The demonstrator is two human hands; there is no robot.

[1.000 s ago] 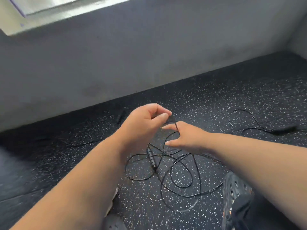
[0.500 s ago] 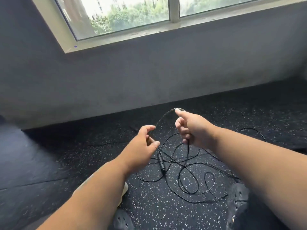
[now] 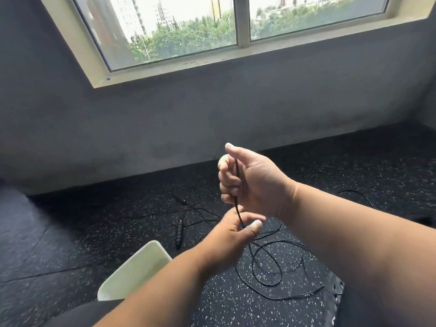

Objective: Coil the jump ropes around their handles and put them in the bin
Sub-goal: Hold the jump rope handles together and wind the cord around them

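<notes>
a person's right hand [image 3: 247, 180], raised, grips a thin black jump rope [image 3: 237, 185] in curled fingers. just below, the left hand [image 3: 236, 230] pinches the same rope. the rest lies in loose loops [image 3: 266, 265] on the speckled rubber floor [image 3: 354, 185], crossing another rope near a loose handle [image 3: 179, 233]; pulling could likely snag or knot them. a pale bin's rim [image 3: 151, 246] sits beside the left forearm. open floor lies left, the wall ahead.

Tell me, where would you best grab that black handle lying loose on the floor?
Take the handle around its ribbed middle, coming from above with fingers closing across its width. It lies flat and lengthwise on the floor, free of other cords, its rope leaving from the far end.
</notes>
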